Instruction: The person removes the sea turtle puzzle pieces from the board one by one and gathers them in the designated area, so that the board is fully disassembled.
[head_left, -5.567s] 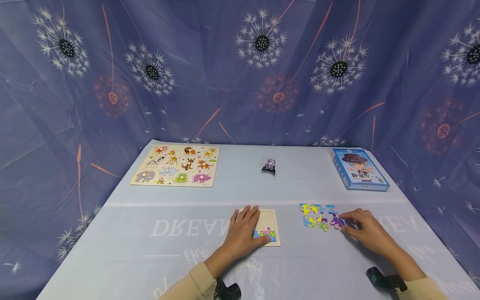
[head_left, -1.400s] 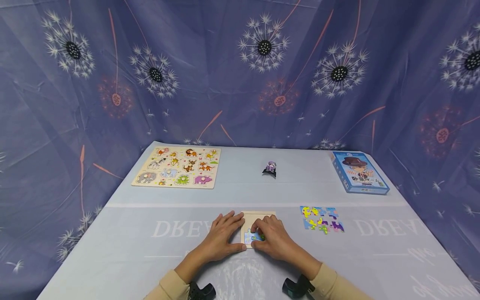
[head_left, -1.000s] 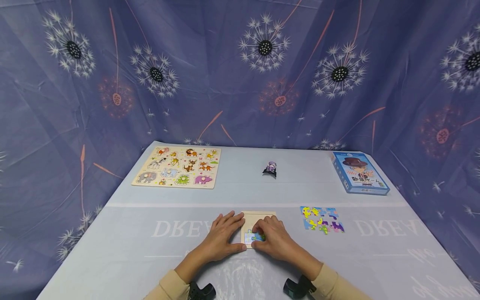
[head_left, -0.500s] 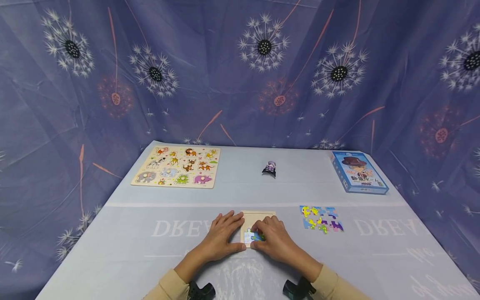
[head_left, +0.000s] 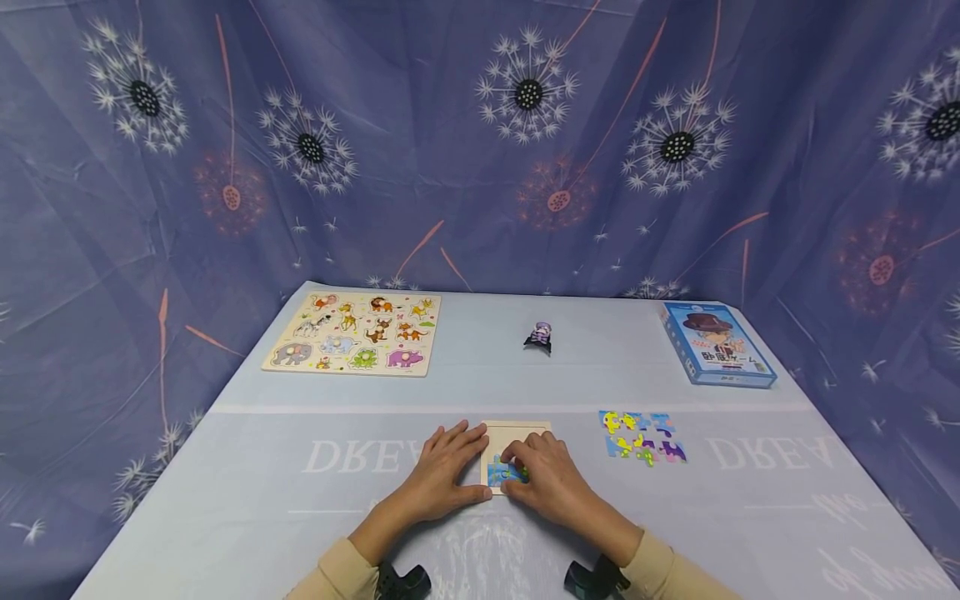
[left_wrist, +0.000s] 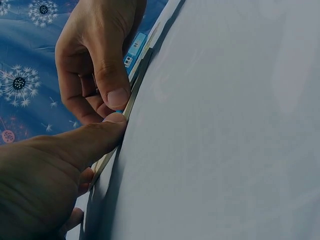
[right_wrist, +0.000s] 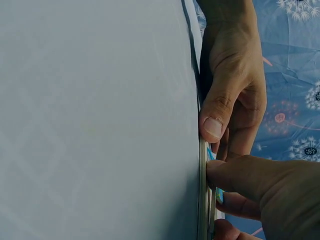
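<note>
A small wooden puzzle tray (head_left: 517,425) lies in front of me, with blue and green jigsaw pieces (head_left: 495,476) along its near side. My left hand (head_left: 445,477) rests against the tray's left side, fingers spread and thumb at the near left corner. Over the pieces, my right hand (head_left: 553,479) pinches a jigsaw piece between thumb and curled fingers, which cover most of it. In the left wrist view the left thumb (left_wrist: 107,130) touches the tray's edge close to the right thumb (left_wrist: 117,97). Blue shows by the right fingertips (right_wrist: 220,195) in the right wrist view.
Several loose jigsaw pieces (head_left: 672,452) lie grouped right of the tray. Farther back are an animal peg puzzle board (head_left: 360,372) at left, a small purple-and-black object (head_left: 538,336) in the middle and a blue box (head_left: 720,342) at right. A dandelion-print curtain (head_left: 450,150) hangs behind.
My right hand has come left from the loose pieces to the tray; my left hand has shifted from on top of it to its left side. Lately only the glare on the corner piece has faded.
</note>
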